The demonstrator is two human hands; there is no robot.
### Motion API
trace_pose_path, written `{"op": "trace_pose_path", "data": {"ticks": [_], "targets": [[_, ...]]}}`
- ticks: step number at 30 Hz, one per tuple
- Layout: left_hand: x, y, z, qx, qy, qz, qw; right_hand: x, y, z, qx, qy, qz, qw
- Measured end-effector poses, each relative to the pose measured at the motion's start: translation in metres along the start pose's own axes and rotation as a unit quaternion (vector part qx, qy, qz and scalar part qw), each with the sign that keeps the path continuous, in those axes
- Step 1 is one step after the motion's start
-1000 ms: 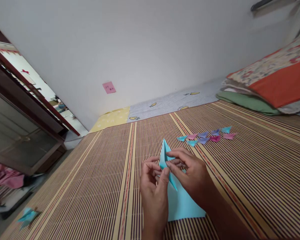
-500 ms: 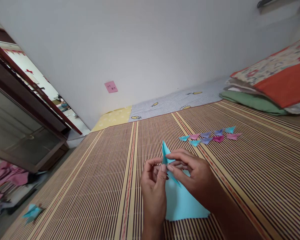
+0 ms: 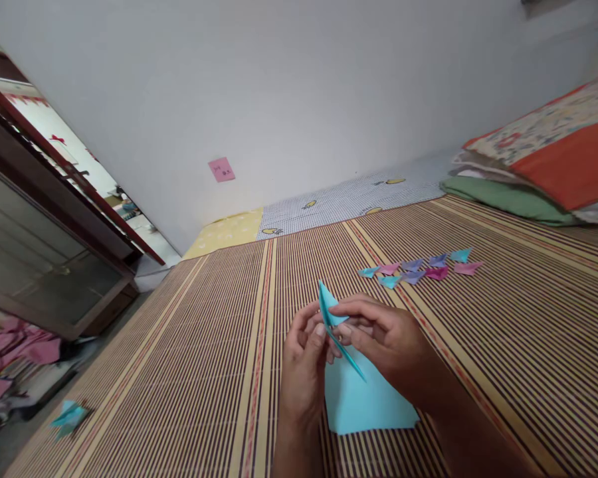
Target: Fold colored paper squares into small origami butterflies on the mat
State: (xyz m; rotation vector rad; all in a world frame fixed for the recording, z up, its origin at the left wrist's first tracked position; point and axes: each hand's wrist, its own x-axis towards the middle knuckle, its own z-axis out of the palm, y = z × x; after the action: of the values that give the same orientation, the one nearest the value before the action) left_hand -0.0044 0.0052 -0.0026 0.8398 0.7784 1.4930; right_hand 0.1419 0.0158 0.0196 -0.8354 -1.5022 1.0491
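Note:
Between my two hands is a folded piece of turquoise paper [image 3: 333, 312], its pointed tip upward and a narrow folded edge slanting down to the right. My left hand [image 3: 303, 358] pinches it from the left, thumb against the near side. From the right, my right hand [image 3: 379, 332] grips it between thumb and fingers; some fingertips are hidden behind the paper. Under the hands, a flat turquoise sheet [image 3: 369, 405] lies on the striped mat [image 3: 209, 358], partly covered by my right hand and forearm.
Beyond my hands, several small folded paper shapes [image 3: 413, 271] in turquoise, pink and purple lie in two rows. Another turquoise folded paper [image 3: 70, 418] sits at the mat's left edge. Folded bedding [image 3: 553, 172] is stacked at the right. A pink note [image 3: 222, 170] sticks to the wall.
My left thumb has shifted slightly left and up along the paper. The folded paper has turned a little, showing more of its lower slanting edge. The flat sheet stays put.

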Motion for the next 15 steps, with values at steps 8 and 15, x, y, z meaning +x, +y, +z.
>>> {"op": "trace_pose_path", "data": {"ticks": [8,15], "targets": [[0.0045,0.0066,-0.0108,-0.029,-0.005,-0.029,0.999,-0.0024,0.0008,-0.002,0.081,-0.067,0.035,0.994],[0.0056,0.0057,-0.0119,-0.028,0.0,-0.028,0.999,-0.0012,-0.0047,-0.0023,0.072,-0.082,0.049,0.993]]}}
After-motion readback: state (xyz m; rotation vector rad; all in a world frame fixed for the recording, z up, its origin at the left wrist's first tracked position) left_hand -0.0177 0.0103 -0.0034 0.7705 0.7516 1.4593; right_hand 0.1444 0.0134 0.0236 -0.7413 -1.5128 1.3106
